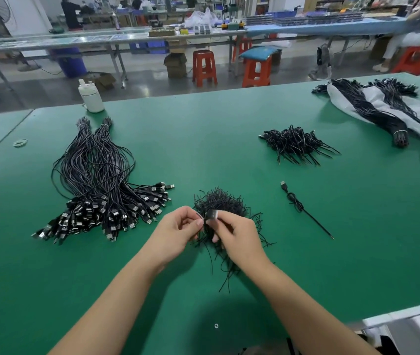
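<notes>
My left hand point(177, 230) and my right hand point(234, 235) meet over a heap of short black twist ties point(220, 201) on the green table point(229, 119). The left fingers pinch a thin black tie at its end. The right hand grips a small bundle of ties, and a pale band shows on its index finger. Loose ties trail toward me from under the right hand. A single coiled and tied USB cable point(298, 203) lies to the right of the heap.
A large bunch of black USB cables point(101, 180) lies at the left. A pile of tied cables point(293, 144) sits at the right rear, more cables on a white bag point(388, 108) at the far right. A white bottle point(91, 97) and rubber bands point(20, 142) stand at the left rear.
</notes>
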The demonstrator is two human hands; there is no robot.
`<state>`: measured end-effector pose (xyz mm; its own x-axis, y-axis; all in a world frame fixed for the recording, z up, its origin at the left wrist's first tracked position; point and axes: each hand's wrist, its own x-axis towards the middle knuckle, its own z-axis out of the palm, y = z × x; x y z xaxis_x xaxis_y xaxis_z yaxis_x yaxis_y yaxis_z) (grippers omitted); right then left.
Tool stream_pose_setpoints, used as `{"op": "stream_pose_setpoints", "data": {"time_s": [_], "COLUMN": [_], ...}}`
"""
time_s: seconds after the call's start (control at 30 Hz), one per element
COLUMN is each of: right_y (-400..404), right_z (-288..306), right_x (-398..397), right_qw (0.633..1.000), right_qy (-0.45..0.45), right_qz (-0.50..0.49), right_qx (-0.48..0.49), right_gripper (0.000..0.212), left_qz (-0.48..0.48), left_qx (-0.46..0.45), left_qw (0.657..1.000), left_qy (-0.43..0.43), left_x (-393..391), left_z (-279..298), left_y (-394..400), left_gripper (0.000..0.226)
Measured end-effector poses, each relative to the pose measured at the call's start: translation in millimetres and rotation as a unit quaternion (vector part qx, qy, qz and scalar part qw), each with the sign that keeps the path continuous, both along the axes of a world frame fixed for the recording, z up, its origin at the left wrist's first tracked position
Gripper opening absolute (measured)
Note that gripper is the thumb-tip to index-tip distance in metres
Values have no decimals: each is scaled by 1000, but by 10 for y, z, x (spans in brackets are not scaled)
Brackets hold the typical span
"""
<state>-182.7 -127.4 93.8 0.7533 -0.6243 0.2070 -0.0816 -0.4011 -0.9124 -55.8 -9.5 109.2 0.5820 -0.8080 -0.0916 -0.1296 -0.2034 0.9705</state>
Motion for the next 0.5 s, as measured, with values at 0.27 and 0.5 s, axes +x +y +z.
{"op": "stream_pose_setpoints", "data": {"time_s": [0.27, 0.5], "right_y": [-29, -22], "right_z": [75, 102], "right_x": [76, 74], "right_qw": [977, 921], "right_qy": [-20, -56], "right_qz": [10, 95], "right_qx": [214, 375], "right_gripper": [18, 16], "left_qz": [15, -6], "left_qx": [-20, -46], "left_qw": [933, 896], "left_qy": [-360, -441], "left_x": [-121, -121], "left_z": [39, 91], "left_y": [24, 63], "left_gripper": [17, 12]}}
